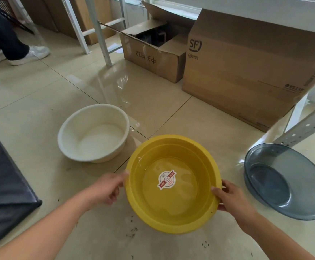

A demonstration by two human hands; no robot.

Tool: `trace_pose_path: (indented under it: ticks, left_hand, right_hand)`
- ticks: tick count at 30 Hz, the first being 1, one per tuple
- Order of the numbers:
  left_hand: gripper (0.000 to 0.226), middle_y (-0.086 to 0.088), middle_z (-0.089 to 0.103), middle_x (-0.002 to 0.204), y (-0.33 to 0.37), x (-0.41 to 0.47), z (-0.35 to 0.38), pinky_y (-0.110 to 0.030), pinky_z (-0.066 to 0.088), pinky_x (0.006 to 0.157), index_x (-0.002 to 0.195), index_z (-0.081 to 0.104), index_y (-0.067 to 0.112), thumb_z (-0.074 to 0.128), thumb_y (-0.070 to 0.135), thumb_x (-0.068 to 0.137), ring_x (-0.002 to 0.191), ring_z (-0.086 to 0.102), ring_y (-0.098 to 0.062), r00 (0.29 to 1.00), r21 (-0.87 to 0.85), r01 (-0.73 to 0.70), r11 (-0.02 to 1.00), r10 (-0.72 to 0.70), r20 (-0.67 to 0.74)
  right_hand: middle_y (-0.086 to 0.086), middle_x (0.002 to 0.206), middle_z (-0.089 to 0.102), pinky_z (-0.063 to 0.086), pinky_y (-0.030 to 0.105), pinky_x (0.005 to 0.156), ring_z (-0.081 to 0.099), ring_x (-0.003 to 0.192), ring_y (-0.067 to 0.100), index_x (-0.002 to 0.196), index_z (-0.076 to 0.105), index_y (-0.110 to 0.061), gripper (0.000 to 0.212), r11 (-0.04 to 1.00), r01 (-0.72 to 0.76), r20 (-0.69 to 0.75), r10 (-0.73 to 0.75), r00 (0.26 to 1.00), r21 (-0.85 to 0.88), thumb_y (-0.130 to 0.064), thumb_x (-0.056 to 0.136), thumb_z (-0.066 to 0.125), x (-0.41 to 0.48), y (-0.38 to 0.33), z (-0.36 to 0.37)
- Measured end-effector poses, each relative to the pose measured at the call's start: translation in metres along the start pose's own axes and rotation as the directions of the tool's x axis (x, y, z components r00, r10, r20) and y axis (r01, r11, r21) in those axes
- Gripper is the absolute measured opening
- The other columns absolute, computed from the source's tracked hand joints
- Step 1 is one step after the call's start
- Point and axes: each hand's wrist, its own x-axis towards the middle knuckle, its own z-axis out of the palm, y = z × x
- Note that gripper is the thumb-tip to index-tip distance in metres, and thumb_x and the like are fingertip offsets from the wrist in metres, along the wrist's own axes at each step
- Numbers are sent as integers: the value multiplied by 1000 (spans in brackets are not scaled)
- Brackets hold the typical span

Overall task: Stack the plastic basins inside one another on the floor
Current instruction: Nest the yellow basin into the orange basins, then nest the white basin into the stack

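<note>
A yellow basin (173,209) with a round red and white sticker inside is in front of me, tilted slightly. My left hand (108,187) grips its left rim. My right hand (229,198) grips its right rim, thumb over the edge. A white basin (93,133) stands upright on the tiled floor, up and to the left of the yellow one. A translucent grey-blue basin (286,180) rests on the floor at the right.
Two cardboard boxes (246,64) stand at the back right, with white metal frame legs (98,30) behind. A dark mat (4,177) lies at the left edge. A person's legs and white shoes (30,54) are at the far left. A perforated metal bar (303,128) leans at right.
</note>
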Motion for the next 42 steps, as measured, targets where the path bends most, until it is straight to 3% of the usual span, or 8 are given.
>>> trace_pose_path:
  ticks: [4,7,13,21,24,30,37,42]
  left_hand:
    - [76,-25,62,123,0,43,-52,-51,58,80,148,41,3,58,56,95,105,66,-42,949,-630,99,770,-263,-172]
    - [69,-29,45,150,-5,68,-72,-58,53,97,155,31,14,59,44,100,129,53,-47,928,-830,93,550,-350,-128]
    - [47,-20,50,150,2,80,-67,-56,49,105,151,40,12,43,8,105,130,55,-37,886,-886,-70,457,-379,-266]
    - [27,-20,61,128,40,19,-84,-52,55,97,126,55,4,42,3,102,101,64,-31,856,-842,-374,389,-204,-475]
    - [19,-15,65,105,59,-19,-92,-44,64,80,102,61,11,43,5,100,75,68,-21,866,-779,-462,423,25,-500]
    - [41,1,79,95,78,-84,-84,-35,67,69,87,84,26,48,14,102,78,70,-15,860,-595,-511,621,366,-356]
    - [27,-6,84,93,54,-81,-12,-23,58,52,107,72,13,46,20,106,72,79,-15,952,-314,-305,899,295,-79]
    - [28,-4,84,97,40,-65,16,-28,61,58,113,72,17,45,19,107,84,80,-19,967,-266,-241,933,255,19]
  right_hand:
    - [14,119,75,63,54,92,76,102,34,145,57,-11,44,996,-65,8,64,998,56,-28,104,60,-1,4,0]
    - [17,119,74,62,55,92,75,99,39,140,60,-8,41,991,-99,2,99,995,88,-29,105,59,-3,3,0]
    - [22,122,71,59,57,95,72,103,43,143,58,-7,42,986,-122,11,122,993,117,-29,107,55,-4,2,-1]
    - [20,117,73,60,58,96,74,101,42,134,64,-9,40,984,-95,24,92,995,148,-35,107,52,-10,4,-3]
    - [22,115,73,61,58,95,75,101,41,127,67,-8,41,989,-65,24,62,998,134,-39,108,48,-13,5,-5]
    - [16,115,75,62,54,94,75,104,34,128,67,-15,42,986,-45,-51,54,997,164,-46,107,47,-10,0,-11]
    - [6,110,81,58,47,96,75,107,25,116,77,-20,50,929,275,-381,-167,909,248,-54,94,47,-24,-20,-25]
    - [-13,95,83,56,28,76,78,86,8,91,82,-44,37,916,357,-282,-299,912,184,-52,98,47,-37,-33,-24]
